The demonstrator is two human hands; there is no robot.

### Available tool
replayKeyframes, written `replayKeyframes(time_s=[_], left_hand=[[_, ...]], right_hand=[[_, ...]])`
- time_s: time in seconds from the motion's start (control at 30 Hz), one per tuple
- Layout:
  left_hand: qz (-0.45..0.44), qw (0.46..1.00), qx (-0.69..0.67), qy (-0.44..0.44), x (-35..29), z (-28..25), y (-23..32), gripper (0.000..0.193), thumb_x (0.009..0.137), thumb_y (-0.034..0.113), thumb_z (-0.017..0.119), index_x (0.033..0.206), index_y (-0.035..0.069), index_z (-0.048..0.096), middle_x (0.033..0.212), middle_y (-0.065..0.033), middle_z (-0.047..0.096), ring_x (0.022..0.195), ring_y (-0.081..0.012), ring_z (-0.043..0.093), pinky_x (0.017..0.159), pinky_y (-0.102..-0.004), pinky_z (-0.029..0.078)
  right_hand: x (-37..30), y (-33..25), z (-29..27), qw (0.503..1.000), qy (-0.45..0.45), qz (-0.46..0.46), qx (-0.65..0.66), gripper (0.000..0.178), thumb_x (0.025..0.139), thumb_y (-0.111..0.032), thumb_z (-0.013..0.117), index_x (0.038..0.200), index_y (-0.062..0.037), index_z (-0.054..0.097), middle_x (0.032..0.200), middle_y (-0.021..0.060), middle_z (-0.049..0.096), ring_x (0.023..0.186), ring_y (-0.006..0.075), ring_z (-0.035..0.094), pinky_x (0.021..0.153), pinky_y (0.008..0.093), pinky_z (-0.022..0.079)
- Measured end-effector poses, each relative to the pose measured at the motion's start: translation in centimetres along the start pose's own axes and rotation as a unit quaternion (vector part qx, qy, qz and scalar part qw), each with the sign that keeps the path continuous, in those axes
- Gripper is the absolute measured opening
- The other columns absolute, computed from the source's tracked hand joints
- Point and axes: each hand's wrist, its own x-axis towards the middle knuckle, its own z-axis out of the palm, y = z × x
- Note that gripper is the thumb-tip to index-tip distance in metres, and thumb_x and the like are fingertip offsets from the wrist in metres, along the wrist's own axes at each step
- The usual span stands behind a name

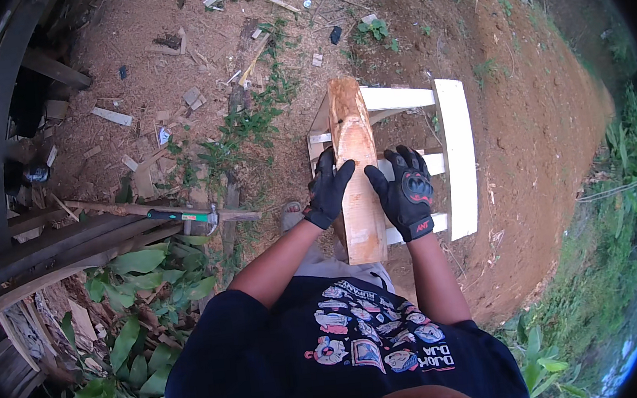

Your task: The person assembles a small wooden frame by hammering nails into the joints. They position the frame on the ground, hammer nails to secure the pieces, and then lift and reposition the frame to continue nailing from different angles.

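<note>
A wooden board (361,195) with brown streaks at its far end stands in front of me, joined to or resting against a pale wooden frame. My left hand (328,192), in a black glove, grips its left edge, the thumb on the board's face and the fingers partly hidden down the side. Along the right edge lies the thumb of my right hand (408,189), also gloved. That hand's fingers spread away from the board, above a pale crosspiece (435,163). Several such crosspieces run to a whitish, slightly curved-looking board (459,158) on the right.
To the left, a hammer (186,216) with a green and black handle rests on a wooden beam (116,209). Wood offcuts (113,116) and shavings litter the ground. Leafy plants (143,292) grow at the lower left; a bare soil slope (528,140) rises on the right.
</note>
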Motion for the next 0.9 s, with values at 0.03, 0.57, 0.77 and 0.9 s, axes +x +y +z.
replayKeyframes(time_s=[0.03,0.57,0.77,0.9], left_hand=[[0.019,0.996,0.082,-0.012,-0.4,0.8,2.1,0.054,0.102,0.036,0.069,0.140,-0.002,0.057,0.129,-0.0219,0.067,0.121,-0.0354,0.064,0.104,-0.0447,0.049],[0.207,0.941,0.016,-0.267,-2.6,9.3,1.6,0.041,0.106,0.025,0.058,0.140,0.002,0.059,0.138,-0.0257,0.062,0.129,-0.0439,0.060,0.108,-0.0497,0.049],[0.160,0.922,0.024,-0.351,-2.6,10.2,2.4,0.054,0.104,0.040,0.065,0.145,0.007,0.057,0.145,-0.0218,0.060,0.136,-0.0400,0.057,0.113,-0.0479,0.047],[0.082,0.905,-0.005,-0.417,1.4,8.3,0.2,0.055,0.106,0.035,0.065,0.154,0.013,0.052,0.150,-0.0105,0.059,0.136,-0.0262,0.059,0.114,-0.0412,0.048]], right_hand=[[-0.7,-0.2,-0.3,1.000,0.015,0.009,0.006,0.056,0.095,-0.047,0.075,0.128,-0.0018,0.069,0.133,0.0252,0.066,0.127,0.0442,0.060,0.110,0.0527,0.046],[-7.0,8.0,-5.1,0.992,-0.005,0.115,-0.057,0.093,0.089,-0.055,0.080,0.152,0.0053,0.046,0.147,0.0289,0.056,0.136,0.0460,0.054,0.114,0.0531,0.044],[-8.5,11.1,-6.5,0.996,-0.013,0.083,-0.020,0.089,0.089,-0.049,0.081,0.153,0.0026,0.046,0.145,0.0265,0.058,0.136,0.0458,0.053,0.115,0.0538,0.043],[-9.4,10.7,-6.7,0.995,-0.030,0.093,-0.033,0.094,0.086,-0.049,0.082,0.156,0.0019,0.044,0.148,0.0257,0.056,0.138,0.0450,0.052,0.117,0.0543,0.041]])
